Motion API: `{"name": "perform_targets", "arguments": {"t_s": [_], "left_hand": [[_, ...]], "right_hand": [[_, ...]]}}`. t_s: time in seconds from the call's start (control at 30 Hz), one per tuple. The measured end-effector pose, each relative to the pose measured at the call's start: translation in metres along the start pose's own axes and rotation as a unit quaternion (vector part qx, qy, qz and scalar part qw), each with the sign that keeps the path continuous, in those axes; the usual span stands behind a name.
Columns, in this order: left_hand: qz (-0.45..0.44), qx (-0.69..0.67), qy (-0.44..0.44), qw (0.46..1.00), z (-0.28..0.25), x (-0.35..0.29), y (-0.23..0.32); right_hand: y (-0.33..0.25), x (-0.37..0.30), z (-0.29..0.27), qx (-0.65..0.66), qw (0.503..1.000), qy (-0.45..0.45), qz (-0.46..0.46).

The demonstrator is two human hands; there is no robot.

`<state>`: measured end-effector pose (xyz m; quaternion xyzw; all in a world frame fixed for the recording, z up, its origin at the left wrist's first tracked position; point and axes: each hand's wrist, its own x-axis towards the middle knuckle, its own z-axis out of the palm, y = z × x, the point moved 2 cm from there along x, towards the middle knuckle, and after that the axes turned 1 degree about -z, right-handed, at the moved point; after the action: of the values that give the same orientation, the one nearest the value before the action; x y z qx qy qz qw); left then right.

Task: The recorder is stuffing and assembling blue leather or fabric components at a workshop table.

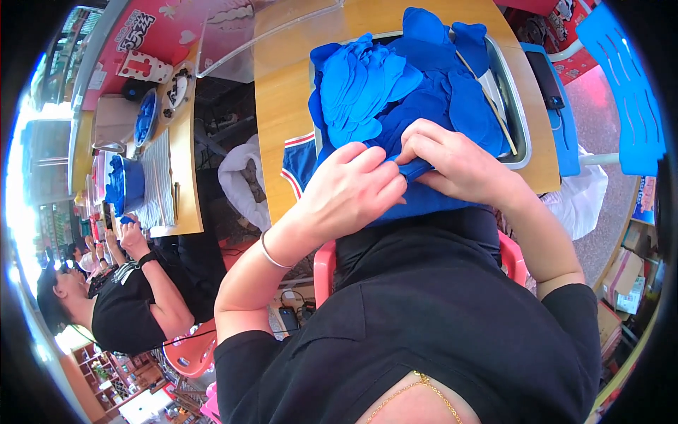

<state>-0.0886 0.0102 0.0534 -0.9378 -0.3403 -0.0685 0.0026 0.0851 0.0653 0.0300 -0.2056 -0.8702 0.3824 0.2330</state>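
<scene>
A blue fabric piece (417, 169) is being pinched at the near table edge (282, 106) by the left hand (349, 187) and right hand (452, 162), apparently being folded or turned. More blue pieces (374, 85) are being kept piled behind; careful fingertip alignment is probably needed next.

— Held between both hands: a blue fabric piece (417, 185), soft, flat, draped over the near edge of the wooden table (282, 92).
— Pinched where?
— At a small folded tab on top, right at the fingertips; rest hanging down toward the lap.
— And behind?
— Heap of blue cut fabric shapes (395, 78), rounded and petal-like, loosely piled in a metal tray (519, 113), spilling over its near rim, touching the held piece.
</scene>
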Motion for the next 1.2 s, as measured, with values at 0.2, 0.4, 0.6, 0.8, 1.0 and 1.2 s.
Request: {"name": "perform_targets", "arguments": {"t_s": [0.2, 0.4, 0.6, 0.8, 1.0, 1.2], "left_hand": [[0.008, -0.015, 0.080, 0.997, -0.001, 0.003, -0.006], [0.025, 0.010, 0.070, 0.997, -0.001, 0.006, -0.002], [-0.047, 0.055, 0.066, 0.995, -0.006, 0.012, -0.002], [-0.025, -0.107, 0.132, 0.985, -0.009, 0.004, -0.016], [-0.036, -0.088, 0.214, 0.972, -0.006, 0.004, -0.014], [-0.049, 0.057, 0.165, 0.983, -0.001, 0.002, -0.012]], "right_hand": [[0.005, -0.002, -0.004, 0.015, 0.999, 0.039, -0.018], [0.002, -0.002, -0.003, 0.029, 0.998, 0.054, -0.022], [-0.001, -0.003, -0.002, 0.021, 0.997, 0.067, -0.018], [-0.002, -0.005, -0.013, 0.073, 0.991, 0.113, -0.011], [0.000, -0.009, -0.017, 0.069, 0.988, 0.142, -0.005], [-0.010, 0.003, -0.006, 0.015, 0.995, 0.103, -0.002]]}}
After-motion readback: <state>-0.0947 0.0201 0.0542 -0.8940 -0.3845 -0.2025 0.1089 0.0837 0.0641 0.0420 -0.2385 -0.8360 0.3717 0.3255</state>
